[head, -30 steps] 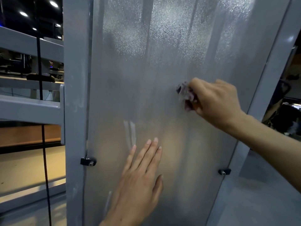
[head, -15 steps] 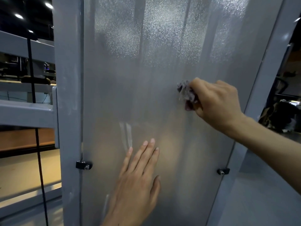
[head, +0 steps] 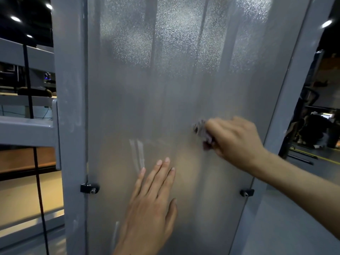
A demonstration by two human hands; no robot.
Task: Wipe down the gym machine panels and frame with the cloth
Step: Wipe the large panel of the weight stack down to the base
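— Cloth (head: 202,132)? Where have you got it?

— Bunched up in my right hand (head: 237,140). My fingers are curled around it and only a small crumpled wad pokes out past my knuckles, pressed against the frosted panel (head: 165,89) at about mid-height, toward its right side. It looks a bit blurred, so I cannot tell its colour for sure, something pale with a darker fold underneath.

— And your other hand?

— My left hand (head: 150,205) lies flat on the same panel, lower down and toward the middle. The fingers are straight and held close together, pointing up, with the thumb out to the right. It holds nothing.

— Anything on the panel itself?

— Two pale streaks (head: 137,153) just above my left fingertips. The upper part glitters with a grainy sheen.

— What frames it?

— A grey post (head: 70,126) runs up the left edge, and another grey post (head: 294,89) slants along the right. A small black clip (head: 89,188) fastens the panel at lower left, and a second black clip (head: 246,192) at lower right. A thin black cable (head: 37,172) hangs beyond the left post.
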